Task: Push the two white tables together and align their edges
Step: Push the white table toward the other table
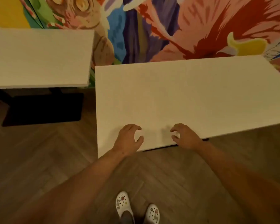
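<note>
While both hands, left (128,139) and right (185,137), rest apart, fingers curled, on the near table (184,94), an uneven push could skew it against the far table (39,57).

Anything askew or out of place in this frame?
Yes: the two white tables are misaligned. The near table sits closer to the person than the far table and is skewed relative to it, with a strip of mural and floor showing between them. Both hands rest on its near edge.
</note>
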Tool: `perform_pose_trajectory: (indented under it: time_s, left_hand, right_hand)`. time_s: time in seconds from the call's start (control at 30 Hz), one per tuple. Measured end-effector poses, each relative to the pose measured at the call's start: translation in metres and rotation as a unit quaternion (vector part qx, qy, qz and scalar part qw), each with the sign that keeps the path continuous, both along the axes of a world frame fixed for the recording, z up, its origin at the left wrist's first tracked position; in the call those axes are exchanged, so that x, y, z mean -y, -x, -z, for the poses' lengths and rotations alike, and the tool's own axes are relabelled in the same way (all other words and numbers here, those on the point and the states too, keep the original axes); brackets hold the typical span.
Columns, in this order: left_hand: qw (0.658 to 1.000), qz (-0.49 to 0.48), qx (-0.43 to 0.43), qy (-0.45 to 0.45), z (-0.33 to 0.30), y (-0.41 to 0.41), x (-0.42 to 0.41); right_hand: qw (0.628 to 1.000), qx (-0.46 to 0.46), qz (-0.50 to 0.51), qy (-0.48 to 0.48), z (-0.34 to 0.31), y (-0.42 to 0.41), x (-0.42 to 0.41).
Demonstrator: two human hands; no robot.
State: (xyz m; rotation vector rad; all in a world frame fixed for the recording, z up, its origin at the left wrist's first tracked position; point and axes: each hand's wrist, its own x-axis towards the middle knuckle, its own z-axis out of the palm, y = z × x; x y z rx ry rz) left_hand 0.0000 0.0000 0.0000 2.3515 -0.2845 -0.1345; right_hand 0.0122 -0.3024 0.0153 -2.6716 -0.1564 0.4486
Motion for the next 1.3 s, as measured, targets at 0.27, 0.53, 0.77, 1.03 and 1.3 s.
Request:
perform_pose_trajectory:
  time_s: [0.27,0.53,0.77,1.03,1.3]
  left_hand:
    - [0.989,0.008,-0.036,-0.144,0.062,-0.004,0.035]
    - [0.977,-0.021,0.059,-0.203,0.103,0.006,0.044]
    - [0.971,-0.023,0.088,-0.221,0.102,0.003,0.036]
    - [0.964,0.005,0.08,-0.252,0.101,0.002,0.008]
    - [0.963,-0.049,0.109,-0.243,0.111,-0.004,0.013]
  right_hand:
    - [0.99,0.049,-0.059,0.119,0.05,-0.014,0.032]
    - [0.976,0.197,-0.015,0.092,0.112,0.009,0.027]
    - [0.973,0.205,-0.071,0.083,0.112,-0.002,0.05]
    - [0.977,0.128,-0.045,0.165,0.094,-0.032,0.124]
    - [0.974,0.105,-0.019,0.202,0.101,-0.031,0.13]
